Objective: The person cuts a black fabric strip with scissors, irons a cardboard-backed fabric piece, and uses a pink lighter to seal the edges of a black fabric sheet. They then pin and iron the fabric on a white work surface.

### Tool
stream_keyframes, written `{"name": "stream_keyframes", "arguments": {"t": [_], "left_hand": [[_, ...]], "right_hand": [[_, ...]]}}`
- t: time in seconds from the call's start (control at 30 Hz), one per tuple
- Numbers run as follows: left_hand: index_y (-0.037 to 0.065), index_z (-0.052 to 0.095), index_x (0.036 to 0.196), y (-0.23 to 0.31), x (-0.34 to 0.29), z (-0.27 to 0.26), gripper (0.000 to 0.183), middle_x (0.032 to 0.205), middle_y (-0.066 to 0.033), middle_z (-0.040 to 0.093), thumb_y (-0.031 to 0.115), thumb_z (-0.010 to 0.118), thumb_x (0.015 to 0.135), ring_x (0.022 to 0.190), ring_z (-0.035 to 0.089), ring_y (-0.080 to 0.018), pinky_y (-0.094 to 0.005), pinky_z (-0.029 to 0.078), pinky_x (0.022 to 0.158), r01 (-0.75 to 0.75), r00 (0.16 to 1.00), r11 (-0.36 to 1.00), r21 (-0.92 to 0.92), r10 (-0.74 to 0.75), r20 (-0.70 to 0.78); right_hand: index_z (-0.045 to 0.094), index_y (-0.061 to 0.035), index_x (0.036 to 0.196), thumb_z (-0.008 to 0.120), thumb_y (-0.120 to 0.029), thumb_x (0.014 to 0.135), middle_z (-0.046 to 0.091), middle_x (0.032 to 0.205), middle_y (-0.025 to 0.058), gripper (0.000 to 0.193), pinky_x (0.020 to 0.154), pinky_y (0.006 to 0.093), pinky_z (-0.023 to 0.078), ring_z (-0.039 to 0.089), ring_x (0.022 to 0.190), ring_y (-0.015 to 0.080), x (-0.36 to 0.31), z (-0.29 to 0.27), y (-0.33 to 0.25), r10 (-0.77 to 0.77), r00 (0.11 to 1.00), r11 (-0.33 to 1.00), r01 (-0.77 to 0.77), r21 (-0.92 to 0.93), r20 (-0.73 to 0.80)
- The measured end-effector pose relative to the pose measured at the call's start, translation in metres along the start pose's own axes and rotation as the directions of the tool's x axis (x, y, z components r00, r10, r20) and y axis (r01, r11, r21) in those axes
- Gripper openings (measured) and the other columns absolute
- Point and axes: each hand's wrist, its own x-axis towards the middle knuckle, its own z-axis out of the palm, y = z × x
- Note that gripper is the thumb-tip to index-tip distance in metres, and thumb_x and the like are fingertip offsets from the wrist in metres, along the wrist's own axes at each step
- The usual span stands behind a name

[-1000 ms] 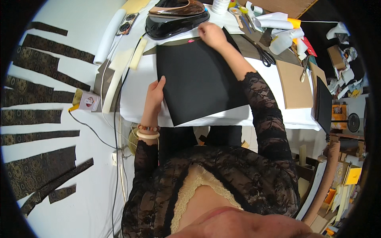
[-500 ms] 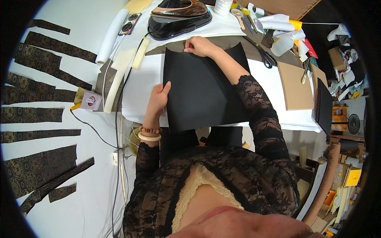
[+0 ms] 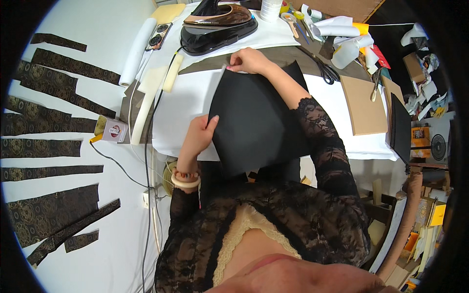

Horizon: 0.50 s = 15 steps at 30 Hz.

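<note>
A large black flexible sheet (image 3: pixel 259 119) is lifted off the worktable, its near edge hanging toward my lap. My left hand (image 3: pixel 199 136) grips its left edge, thumb on top and the other fingers hidden beneath. At the far edge, near the left corner, my right hand (image 3: pixel 250 61) pinches the sheet with thumb and curled fingers. A pale strip shows along the edge beside these fingertips. Under the black sheet lies white paper (image 3: pixel 183 105) on the table.
A black iron on its base (image 3: pixel 220 31) stands beyond my right hand. Black scissors (image 3: pixel 325 71) lie to the right, near a brown board (image 3: pixel 361 105). On the left are a white paper roll (image 3: pixel 138 53) and a dark cable (image 3: pixel 157 95). Patterned dark strips (image 3: pixel 41 148) hang farther left.
The black sheet's left edge has shifted right and slants more, and the sheet bows further. My left hand has moved right and slightly nearer with it. My right hand still pinches the far edge.
</note>
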Motion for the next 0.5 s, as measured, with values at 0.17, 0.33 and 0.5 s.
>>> {"name": "stream_keyframes", "arguments": {"t": [0.17, 0.33, 0.5], "left_hand": [[-0.006, 0.056, 0.080, -0.018, 0.002, 0.011, 0.031, 0.060, -0.0053, 0.054, 0.020, 0.055, 0.097, 0.059, 0.045, -0.0126, -0.0318, 0.041, 0.056, -0.013, 0.999, 1.000, 0.022, 0.012, 0.043], [-0.006, 0.058, 0.085, -0.024, 0.015, 0.017, 0.027, 0.067, -0.0100, 0.060, 0.019, 0.056, 0.096, 0.062, 0.050, -0.0148, -0.0331, 0.044, 0.061, -0.088, 0.987, 0.986, -0.141, 0.067, -0.149], [-0.005, 0.060, 0.085, -0.036, 0.028, 0.019, 0.026, 0.064, -0.0086, 0.058, 0.019, 0.060, 0.093, 0.062, 0.047, -0.0123, -0.0310, 0.043, 0.060, -0.073, 0.975, 0.997, 0.015, 0.074, -0.211]], "right_hand": [[0.067, -0.0099, 0.093, 0.076, -0.026, 0.075, 0.068, 0.083, 0.0082, 0.025, 0.074, 0.0427, 0.052, 0.066, 0.085, 0.0290, -0.006, 0.007, 0.001, -0.191, 0.975, 0.972, 0.171, -0.162, -0.117], [0.064, -0.0063, 0.094, 0.065, -0.025, 0.083, 0.066, 0.093, 0.0138, 0.021, 0.078, 0.0455, 0.050, 0.064, 0.093, 0.0316, 0.006, -0.036, 0.016, 0.004, 0.960, 0.984, -0.054, -0.170, -0.280], [0.068, -0.0081, 0.095, 0.068, -0.024, 0.083, 0.065, 0.096, 0.0142, 0.021, 0.080, 0.0435, 0.050, 0.062, 0.094, 0.0334, -0.004, 0.002, 0.030, -0.186, 0.980, 0.978, 0.179, -0.104, -0.066]]}}
